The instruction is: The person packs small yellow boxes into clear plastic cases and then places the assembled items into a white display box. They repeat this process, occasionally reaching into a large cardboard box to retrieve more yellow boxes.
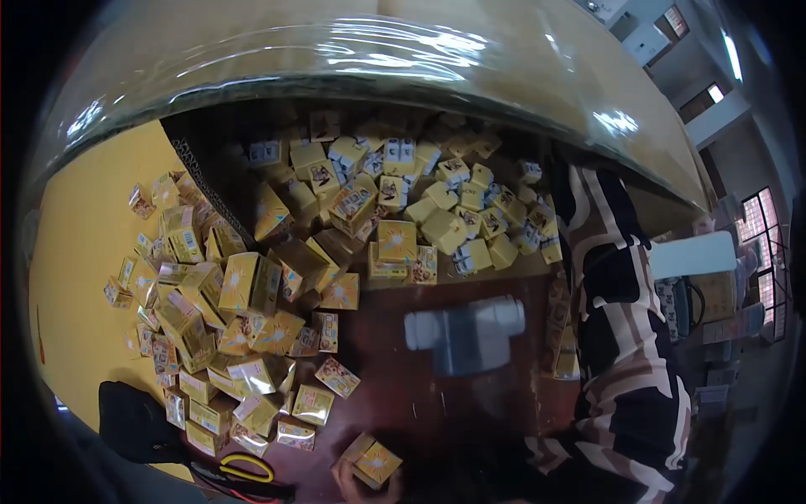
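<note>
My left hand [344, 480] shows at the bottom edge, its fingers closed around a pair of small yellow boxes [376, 464] with an orange starburst print. Fingers flank the boxes on both sides. My right hand is not distinguishable in the frame. Up and to the left of the held boxes spreads a heap of similar small yellow boxes [252, 284], piled at many angles. A few lie at the heap's near edge, such as a yellow box [313, 405]. Left of my hand is a pair of scissors [246, 467] with a yellow handle loop.
Behind the heap, a dark-walled carton [206, 181] holds many yellow and white pieces [445, 228]. A shiny tan surface [252, 50] arches above. A pale T-shaped patch [474, 336] shows on the dark red tabletop [395, 370]. Patterned clothing [625, 328] is at right, a black object [138, 424] lower left.
</note>
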Demonstrator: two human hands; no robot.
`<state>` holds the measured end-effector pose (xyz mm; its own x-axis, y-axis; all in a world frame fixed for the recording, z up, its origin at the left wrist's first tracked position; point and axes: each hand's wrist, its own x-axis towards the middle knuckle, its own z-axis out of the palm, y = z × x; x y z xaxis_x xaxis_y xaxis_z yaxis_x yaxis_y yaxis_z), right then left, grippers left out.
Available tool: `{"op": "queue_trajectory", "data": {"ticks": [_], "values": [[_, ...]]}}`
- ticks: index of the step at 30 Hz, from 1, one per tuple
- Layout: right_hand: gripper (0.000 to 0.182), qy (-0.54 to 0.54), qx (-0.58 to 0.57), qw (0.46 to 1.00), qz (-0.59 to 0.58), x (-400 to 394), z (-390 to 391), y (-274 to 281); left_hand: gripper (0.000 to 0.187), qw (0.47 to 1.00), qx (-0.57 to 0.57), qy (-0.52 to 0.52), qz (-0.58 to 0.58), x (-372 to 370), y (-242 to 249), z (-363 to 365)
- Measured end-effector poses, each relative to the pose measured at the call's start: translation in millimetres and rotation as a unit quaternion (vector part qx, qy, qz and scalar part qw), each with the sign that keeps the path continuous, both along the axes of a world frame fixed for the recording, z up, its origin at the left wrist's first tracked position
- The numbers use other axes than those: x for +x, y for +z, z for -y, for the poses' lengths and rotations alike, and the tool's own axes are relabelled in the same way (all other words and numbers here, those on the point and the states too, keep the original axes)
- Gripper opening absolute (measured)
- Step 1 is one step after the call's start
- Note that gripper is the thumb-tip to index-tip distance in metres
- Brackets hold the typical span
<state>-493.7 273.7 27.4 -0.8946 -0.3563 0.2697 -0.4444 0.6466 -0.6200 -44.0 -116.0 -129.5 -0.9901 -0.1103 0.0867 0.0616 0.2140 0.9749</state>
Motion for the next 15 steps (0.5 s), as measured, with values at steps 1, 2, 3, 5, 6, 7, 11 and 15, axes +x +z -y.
{"op": "queue_trajectory", "data": {"ticks": [1, 2, 3, 5, 6, 7, 11, 15], "values": [[0.098, 0.01, 0.002, 1.0, 0.006, -14, 5, -6, 0.073, 1.0, -0.004, 0.014, 0.003, -7, -2, -3], [0.098, 0.018, 0.003, 1.0, 0.014, -27, 10, -13, 0.073, 1.0, -0.009, 0.026, 0.008, -12, -3, -4], [0.098, 0.023, 0.004, 0.999, 0.022, -35, 14, -20, 0.073, 0.999, -0.014, 0.036, 0.013, -16, -4, -4], [0.099, 0.027, 0.012, 0.999, 0.04, -45, 16, -33, 0.073, 0.998, -0.017, 0.047, 0.025, -21, -7, -6], [0.099, 0.027, 0.018, 0.998, 0.049, -47, 15, -37, 0.073, 0.998, -0.016, 0.051, 0.032, -22, -8, -8], [0.099, 0.024, 0.026, 0.998, 0.06, -45, 12, -41, 0.073, 0.998, -0.015, 0.053, 0.04, -21, -8, -10], [0.099, 0.007, 0.052, 0.995, 0.082, -36, -5, -37, 0.073, 0.997, -0.011, 0.052, 0.05, -25, -6, -16], [0.099, -0.017, 0.062, 0.991, 0.116, -11, -23, -44, 0.073, 0.996, -0.023, 0.043, 0.07, -19, 9, -13]]}}
